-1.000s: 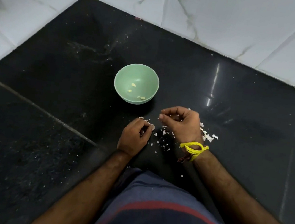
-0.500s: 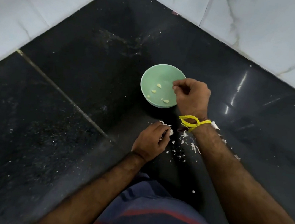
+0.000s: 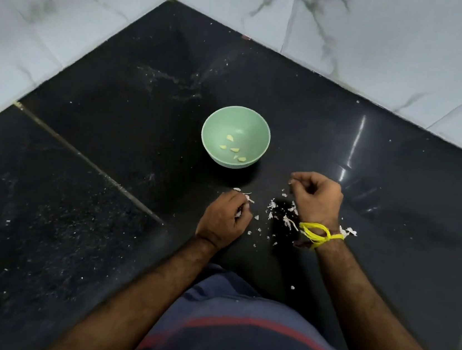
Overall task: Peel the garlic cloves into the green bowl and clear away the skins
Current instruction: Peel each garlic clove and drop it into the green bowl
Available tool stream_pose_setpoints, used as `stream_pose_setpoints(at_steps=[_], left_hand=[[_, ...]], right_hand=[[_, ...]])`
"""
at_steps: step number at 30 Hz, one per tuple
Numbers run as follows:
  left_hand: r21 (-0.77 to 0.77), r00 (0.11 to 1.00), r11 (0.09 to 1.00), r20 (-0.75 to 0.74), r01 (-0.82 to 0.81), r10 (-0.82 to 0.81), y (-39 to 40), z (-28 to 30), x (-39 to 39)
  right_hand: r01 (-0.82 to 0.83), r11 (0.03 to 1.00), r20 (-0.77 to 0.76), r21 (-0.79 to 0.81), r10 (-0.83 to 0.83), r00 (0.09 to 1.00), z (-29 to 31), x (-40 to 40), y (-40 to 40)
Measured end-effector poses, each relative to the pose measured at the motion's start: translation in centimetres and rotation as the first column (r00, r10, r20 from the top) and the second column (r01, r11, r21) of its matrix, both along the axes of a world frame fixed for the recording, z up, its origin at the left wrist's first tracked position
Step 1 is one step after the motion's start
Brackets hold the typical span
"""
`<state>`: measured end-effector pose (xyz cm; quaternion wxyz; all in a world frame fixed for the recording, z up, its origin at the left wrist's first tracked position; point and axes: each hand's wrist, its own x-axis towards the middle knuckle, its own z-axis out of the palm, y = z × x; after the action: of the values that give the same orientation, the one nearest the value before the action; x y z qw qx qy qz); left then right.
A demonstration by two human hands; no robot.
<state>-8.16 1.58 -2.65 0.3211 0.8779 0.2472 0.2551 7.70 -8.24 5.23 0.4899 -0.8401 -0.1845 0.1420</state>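
Observation:
The green bowl (image 3: 219,121) stands on the black stone floor and holds several peeled garlic cloves (image 3: 234,149). My left hand (image 3: 223,219) rests on the floor below the bowl, its fingers curled round white garlic pieces that show at the fingertips. My right hand (image 3: 318,198), with a yellow thread on the wrist, hovers right of the bowl with curled fingers, and I see nothing in it. Torn white garlic skins (image 3: 286,221) lie scattered on the floor between and under my hands.
White marble-patterned wall tiles (image 3: 357,39) meet in a corner behind the bowl. A floor joint (image 3: 89,160) runs diagonally at the left. My blue and red striped clothing (image 3: 233,335) fills the bottom centre.
My right hand reached over the bowl's rim half a second ago and has drawn back to the right of it. The left hand stayed put.

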Motion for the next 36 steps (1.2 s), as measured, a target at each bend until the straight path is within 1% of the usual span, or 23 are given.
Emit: stream_pose_setpoints(at_steps=[4,8,11,14,17,21,24,26,28,32,36], left_hand=[[0.018,0.999,0.999,0.017,-0.047,0.047,-0.3,0.6,0.2],[0.05,0.996,0.997,0.067,-0.056,0.053,-0.5,0.9,0.1],[0.02,0.995,0.996,0.047,-0.087,0.086,-0.8,1.0,0.5],[0.01,0.997,0.997,0.023,-0.073,0.073,-1.6,1.2,1.4],[0.104,1.0,0.994,0.022,-0.011,0.009,-2.1,0.9,2.2],[0.24,0.998,0.969,-0.038,0.063,-0.055,-2.3,0.0,2.5],[0.307,0.995,0.949,-0.093,0.067,-0.04,-2.4,-0.2,2.7],[0.3,0.994,0.953,-0.104,0.044,-0.013,-2.4,-0.1,2.8],[0.292,0.995,0.956,-0.103,0.024,0.006,-2.4,-0.1,2.8],[0.266,0.996,0.964,-0.09,-0.003,0.028,-2.3,-0.3,2.5],[0.241,0.998,0.97,-0.057,0.011,0.003,-2.2,-0.3,2.4]], right_hand=[[0.112,0.993,-0.031,-0.021,-0.113,0.993,-0.5,0.4,-3.7],[0.181,0.982,-0.053,-0.047,-0.183,0.982,-1.0,0.4,-6.3],[0.205,0.975,-0.023,-0.086,-0.207,0.978,-1.4,0.2,-7.6],[0.201,0.97,-0.004,-0.14,-0.203,0.979,-1.8,0.4,-8.0],[0.17,0.965,0.028,-0.2,-0.168,0.985,-2.0,0.6,-7.9],[0.056,0.935,0.067,-0.349,-0.034,0.997,-1.9,1.0,-7.6],[-0.022,0.866,0.082,-0.5,0.072,0.994,-1.9,0.9,-6.5],[-0.028,0.804,0.121,-0.594,0.124,0.985,-2.0,0.8,-5.6],[-0.019,0.76,0.164,-0.649,0.164,0.973,-1.7,0.7,-4.8],[-0.036,0.75,0.163,-0.66,0.189,0.968,-1.5,0.7,-4.2],[0.005,0.82,0.173,-0.573,0.115,0.978,-1.1,0.5,-4.6]])
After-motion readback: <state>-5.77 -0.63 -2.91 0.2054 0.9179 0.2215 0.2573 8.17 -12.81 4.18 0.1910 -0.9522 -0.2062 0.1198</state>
